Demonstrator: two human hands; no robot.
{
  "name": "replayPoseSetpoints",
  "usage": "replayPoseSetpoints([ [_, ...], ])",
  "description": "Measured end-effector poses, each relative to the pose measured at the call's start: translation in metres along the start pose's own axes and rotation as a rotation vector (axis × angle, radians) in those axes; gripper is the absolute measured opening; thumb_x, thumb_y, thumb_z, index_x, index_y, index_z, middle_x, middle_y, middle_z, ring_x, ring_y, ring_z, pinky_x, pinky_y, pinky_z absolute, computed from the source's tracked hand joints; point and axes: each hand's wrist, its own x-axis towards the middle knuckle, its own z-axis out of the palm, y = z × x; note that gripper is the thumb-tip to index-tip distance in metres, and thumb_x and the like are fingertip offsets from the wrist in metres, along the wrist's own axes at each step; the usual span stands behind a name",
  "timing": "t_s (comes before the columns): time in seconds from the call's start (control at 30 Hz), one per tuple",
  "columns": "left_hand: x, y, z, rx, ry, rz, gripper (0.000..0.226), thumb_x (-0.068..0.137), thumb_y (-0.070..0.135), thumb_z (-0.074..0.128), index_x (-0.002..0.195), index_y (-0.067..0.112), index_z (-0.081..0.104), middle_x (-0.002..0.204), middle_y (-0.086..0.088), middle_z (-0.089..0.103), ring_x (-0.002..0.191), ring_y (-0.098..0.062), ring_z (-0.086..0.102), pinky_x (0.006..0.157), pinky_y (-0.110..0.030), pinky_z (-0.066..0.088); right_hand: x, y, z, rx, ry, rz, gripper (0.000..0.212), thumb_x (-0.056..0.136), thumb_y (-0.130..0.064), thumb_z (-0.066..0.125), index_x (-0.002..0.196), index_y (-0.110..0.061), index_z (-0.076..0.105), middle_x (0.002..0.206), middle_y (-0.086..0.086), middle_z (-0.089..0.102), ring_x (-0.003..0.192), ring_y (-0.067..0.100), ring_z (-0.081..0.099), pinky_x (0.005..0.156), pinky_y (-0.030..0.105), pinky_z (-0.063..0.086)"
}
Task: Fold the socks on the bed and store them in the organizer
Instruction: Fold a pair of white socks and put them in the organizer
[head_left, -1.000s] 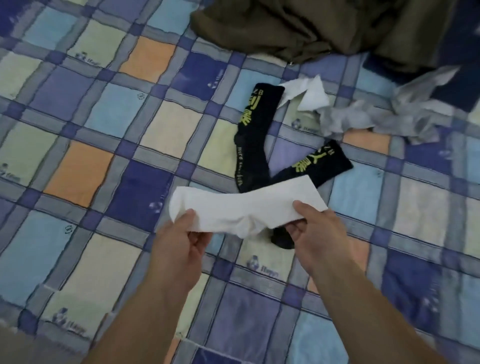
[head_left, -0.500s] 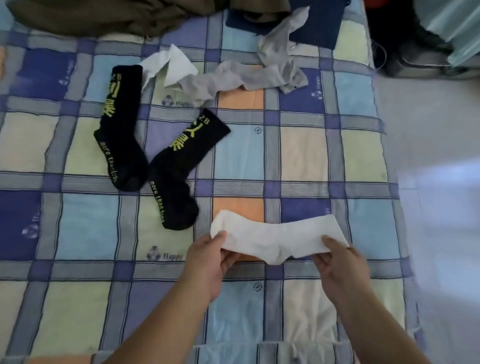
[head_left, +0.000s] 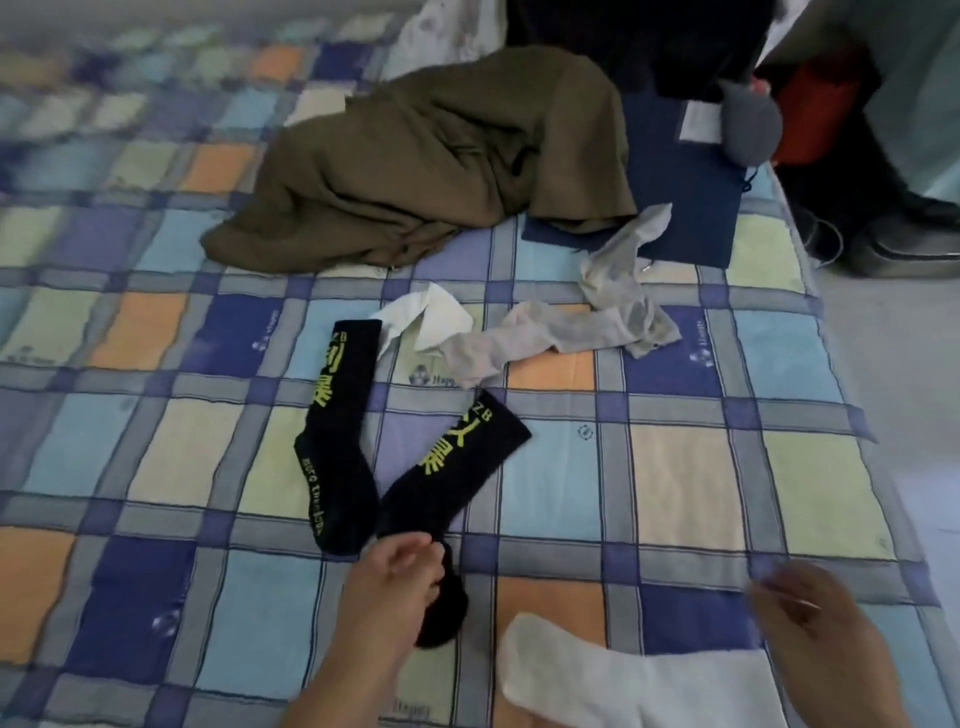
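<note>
One white sock (head_left: 628, 670) lies flat on the checked bedsheet (head_left: 675, 483) at the near edge. My right hand (head_left: 810, 618) hovers just above its right end, blurred, fingers apart and holding nothing. My left hand (head_left: 395, 587) pinches the foot of a black sock with yellow lettering (head_left: 452, 467), which still lies on the sheet. A second black sock (head_left: 335, 441) lies just left of it, their feet touching. Farther back are a crumpled white sock (head_left: 431, 317) and two grey socks (head_left: 561, 332) (head_left: 623, 249).
An olive garment (head_left: 441, 161) is heaped at the back of the bed, partly over a flat dark blue item (head_left: 685, 187). A grey round object (head_left: 748, 124) sits behind that. The bed's right edge drops to a pale floor (head_left: 909, 415).
Both hands have let go of the white sock, which now lies flat on the sheet. My left hand has moved left onto the black sock's foot. The view has tilted up.
</note>
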Motion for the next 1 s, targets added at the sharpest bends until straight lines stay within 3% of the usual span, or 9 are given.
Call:
replayPoseSetpoints([
  [0.1,0.035,0.04,-0.011,-0.075,0.001,0.077,0.007,0.086,0.018,0.069,0.091,0.022,0.071,0.085,0.0,0.075,0.079,-0.012,0.073,0.075,-0.031,0.058,0.014,-0.066,0.031,0.022,-0.164,-0.228,0.023,0.083,-0.014,0.072,0.102,-0.023,0.062,0.095,-0.007,0.07,0.078,0.002,0.064,0.059,0.007,0.043],
  [0.23,0.073,0.08,-0.013,-0.037,0.016,0.182,0.015,0.085,0.016,0.065,0.077,0.027,0.072,0.08,-0.007,0.074,0.084,-0.029,0.07,0.084,-0.045,0.056,0.015,-0.147,0.09,0.02,-0.331,-0.39,0.021,0.086,-0.026,0.068,0.101,-0.037,0.058,0.096,-0.023,0.065,0.082,-0.009,0.06,0.063,0.011,0.043],
  [0.3,0.091,0.089,-0.009,-0.056,0.035,0.193,0.021,0.085,0.014,0.065,0.072,0.028,0.073,0.07,-0.003,0.073,0.076,-0.026,0.068,0.08,-0.041,0.054,0.013,-0.175,0.124,0.018,-0.377,-0.438,0.019,0.087,-0.028,0.066,0.102,-0.038,0.058,0.096,-0.021,0.065,0.081,-0.01,0.06,0.062,0.009,0.042],
  [0.5,0.138,0.108,0.016,-0.286,-0.099,0.109,0.018,0.09,0.008,0.058,0.078,0.011,0.07,0.08,-0.013,0.071,0.072,-0.021,0.069,0.064,-0.027,0.056,0.009,-0.216,0.22,-0.232,-0.549,-0.699,0.026,0.084,-0.021,0.057,0.109,-0.025,0.062,0.102,-0.005,0.065,0.093,0.013,0.061,0.081,0.026,0.048],
  [0.57,0.153,0.112,0.024,-0.318,-0.125,0.117,0.018,0.091,0.01,0.057,0.08,0.011,0.071,0.087,-0.019,0.073,0.083,-0.029,0.072,0.074,-0.036,0.059,0.016,-0.222,0.242,-0.325,-0.575,-0.737,0.019,0.085,-0.021,0.055,0.103,-0.019,0.061,0.102,0.002,0.065,0.096,0.021,0.06,0.081,0.031,0.047],
  [0.63,0.171,0.115,0.028,-0.072,-0.038,0.239,0.012,0.089,0.015,0.06,0.085,0.016,0.071,0.096,-0.014,0.073,0.093,-0.029,0.069,0.088,-0.038,0.054,0.029,-0.225,0.254,-0.38,-0.468,-0.752,0.023,0.083,-0.019,0.056,0.106,-0.013,0.06,0.107,0.009,0.061,0.102,0.028,0.057,0.086,0.034,0.047],
  [0.7,0.181,0.121,0.027,0.256,0.086,0.404,0.016,0.087,0.022,0.063,0.101,0.02,0.069,0.103,0.0,0.071,0.093,-0.016,0.065,0.084,-0.025,0.047,0.042,-0.229,0.26,-0.386,-0.275,-0.765,0.037,0.078,-0.017,0.061,0.114,-0.009,0.059,0.117,0.013,0.055,0.109,0.034,0.052,0.093,0.039,0.044],
  [0.8,0.186,0.125,0.023,0.462,0.188,0.626,0.026,0.082,0.023,0.065,0.108,0.021,0.063,0.106,0.002,0.063,0.096,-0.015,0.059,0.081,-0.027,0.046,0.062,-0.238,0.264,-0.483,-0.023,-0.796,0.056,0.068,-0.025,0.069,0.119,-0.01,0.053,0.119,0.016,0.049,0.107,0.038,0.049,0.09,0.044,0.042],
  [1.0,0.21,0.126,0.007,0.77,0.354,0.742,0.066,0.081,0.032,0.065,0.138,0.014,0.037,0.147,-0.006,0.036,0.134,-0.03,0.031,0.107,-0.044,0.035,0.099,-0.243,0.271,-0.582,-0.147,-0.949,0.088,0.07,-0.046,0.062,0.144,-0.019,0.023,0.15,0.003,0.027,0.138,0.025,0.028,0.105,0.044,0.039],
])
